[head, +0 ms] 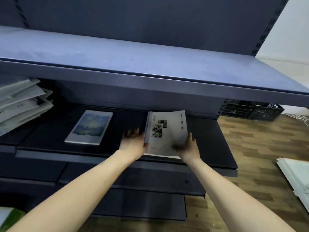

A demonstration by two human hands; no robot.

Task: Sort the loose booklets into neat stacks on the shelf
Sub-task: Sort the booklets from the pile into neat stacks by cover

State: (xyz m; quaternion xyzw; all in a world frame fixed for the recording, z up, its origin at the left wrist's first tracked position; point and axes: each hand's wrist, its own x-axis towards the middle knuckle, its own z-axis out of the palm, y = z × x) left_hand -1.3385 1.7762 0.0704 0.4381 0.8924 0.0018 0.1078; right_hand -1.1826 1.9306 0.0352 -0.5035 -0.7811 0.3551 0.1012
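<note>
A white booklet [167, 133] is held over the dark shelf [209, 139], gripped at its spine edge by the left hand [133, 143] and at its near right corner by the right hand [188, 146]. A blue-cover booklet [89, 127] lies flat to its left, well apart; a messy pile of booklets [21, 101] sits at far left.

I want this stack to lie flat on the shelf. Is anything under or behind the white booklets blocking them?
Nothing visible. The white booklets, held by the left hand and right hand, have bare shelf around them; the blue-cover booklet lies apart to the left. Beneath them is hidden.
</note>
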